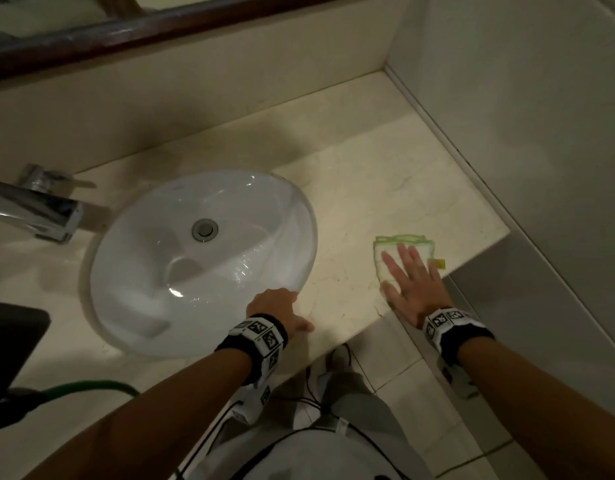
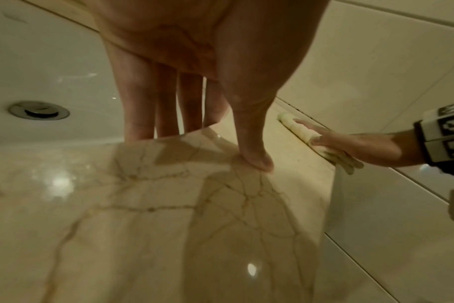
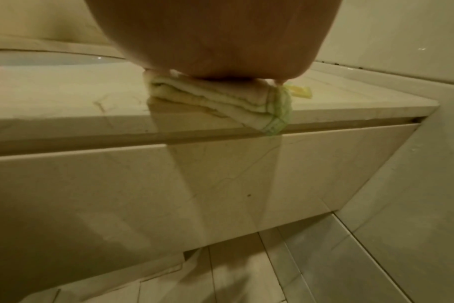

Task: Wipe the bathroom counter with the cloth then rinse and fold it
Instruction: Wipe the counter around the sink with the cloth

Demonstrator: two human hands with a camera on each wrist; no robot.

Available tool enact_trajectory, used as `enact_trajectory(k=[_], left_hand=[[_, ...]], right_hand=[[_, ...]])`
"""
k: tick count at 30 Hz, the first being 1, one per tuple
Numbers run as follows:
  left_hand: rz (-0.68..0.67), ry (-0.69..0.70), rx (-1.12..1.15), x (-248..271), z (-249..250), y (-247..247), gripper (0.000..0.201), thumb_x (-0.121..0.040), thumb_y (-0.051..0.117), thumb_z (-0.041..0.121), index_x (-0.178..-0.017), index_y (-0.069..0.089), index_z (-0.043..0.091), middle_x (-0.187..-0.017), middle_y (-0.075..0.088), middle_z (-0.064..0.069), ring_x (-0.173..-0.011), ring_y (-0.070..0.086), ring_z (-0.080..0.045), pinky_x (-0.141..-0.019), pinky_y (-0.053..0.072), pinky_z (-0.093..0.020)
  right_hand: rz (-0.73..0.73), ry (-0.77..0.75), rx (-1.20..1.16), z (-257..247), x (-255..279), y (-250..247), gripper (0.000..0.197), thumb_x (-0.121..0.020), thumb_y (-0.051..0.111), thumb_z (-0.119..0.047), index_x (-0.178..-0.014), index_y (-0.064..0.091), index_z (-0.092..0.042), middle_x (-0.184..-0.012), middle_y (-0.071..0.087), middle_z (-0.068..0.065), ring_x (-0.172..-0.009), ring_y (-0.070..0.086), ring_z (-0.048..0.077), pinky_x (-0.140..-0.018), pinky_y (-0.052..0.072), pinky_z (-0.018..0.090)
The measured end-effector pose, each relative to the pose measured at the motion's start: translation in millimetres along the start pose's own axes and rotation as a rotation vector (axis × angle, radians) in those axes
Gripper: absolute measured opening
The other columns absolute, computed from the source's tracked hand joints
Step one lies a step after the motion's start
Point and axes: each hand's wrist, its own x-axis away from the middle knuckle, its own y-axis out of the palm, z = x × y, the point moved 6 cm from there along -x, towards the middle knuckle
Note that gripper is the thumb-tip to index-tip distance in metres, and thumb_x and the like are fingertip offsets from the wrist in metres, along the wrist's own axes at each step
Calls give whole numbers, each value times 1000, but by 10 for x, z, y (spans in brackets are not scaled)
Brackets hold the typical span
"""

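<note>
A folded white cloth (image 1: 391, 252) with green edging and a yellow tag lies on the marble counter (image 1: 368, 202) near its front right edge. My right hand (image 1: 408, 282) presses flat on it with straight, spread fingers; in the right wrist view the palm covers the cloth (image 3: 220, 98), one corner of which hangs over the counter's lip. My left hand (image 1: 282, 308) rests on the counter at the sink's front rim, fingers straight over the basin edge and thumb (image 2: 254, 157) on the marble. It holds nothing. The left wrist view shows the right hand (image 2: 350, 143) on the cloth (image 2: 296, 127).
A white oval sink (image 1: 202, 258) with a metal drain (image 1: 205, 229) is set in the counter. A chrome faucet (image 1: 36, 209) stands at the left. Tiled walls close the back and right side. A green hose (image 1: 91, 388) and floor tiles lie below the counter's edge.
</note>
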Motion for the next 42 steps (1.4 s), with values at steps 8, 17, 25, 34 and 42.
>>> enact_trajectory(k=[8,17,25,34,42], left_hand=[[-44,-39,-80,43,31,-39,76,-74,65,68,-133,50,22,-112,63,-2,-103,59,-23,-86,52,-34],[-12,-152,6,84,40,-82,83,-68,70,69,-139,47,34,-119,62,2,-110,57,-21,-87,48,-30],[22,-248,80,154,67,-105,83,-65,77,62,-138,47,35,-124,61,7,-115,55,-18,-91,46,-26],[2,-266,98,197,134,-81,84,-71,75,56,-144,40,29,-132,55,4,-121,51,-18,-94,40,-25],[236,-103,13,145,579,-160,65,-90,55,48,-147,31,28,-150,34,2,-133,37,-20,-107,37,-36]], right_hand=[[16,-132,-2,-803,188,131,66,-90,2,-54,-150,-18,-35,-158,-26,8,-144,-27,29,-115,-12,57],[148,-518,77,-759,109,115,67,-95,35,-51,-154,10,-34,-163,5,8,-149,4,31,-115,14,61],[154,-332,35,352,-354,-97,62,-92,13,-57,-147,-16,-48,-162,-10,-2,-148,-14,18,-119,-1,52],[251,-119,-37,449,-382,-104,64,-94,19,-50,-154,13,-29,-161,12,15,-147,12,37,-113,5,62],[280,-549,27,42,-114,25,64,-95,30,-49,-154,13,-32,-161,13,12,-149,10,34,-113,14,62]])
